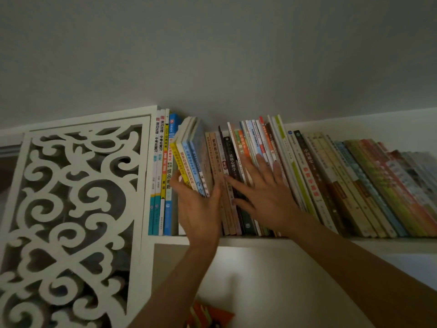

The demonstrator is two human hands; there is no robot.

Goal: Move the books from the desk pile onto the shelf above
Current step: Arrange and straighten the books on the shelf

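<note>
Both hands were up at the white shelf [236, 241], working a small bundle of books [191, 159] into the row.

The desk pile was out of view; only a blurred red-orange object [209, 313] showed at the bottom edge, and the far-right spines [402, 183] were smeared beyond reading. The shelf held upright books at the left [162, 171] and a long leaning row [307, 181]. The bundle, yellow and pale-blue spines, tilted between them, its foot hidden by the left hand [201, 209], whose thumb and fingers clasped it. The right hand [262, 188] lay flat, fingers spread, against the leaning spines.
</note>
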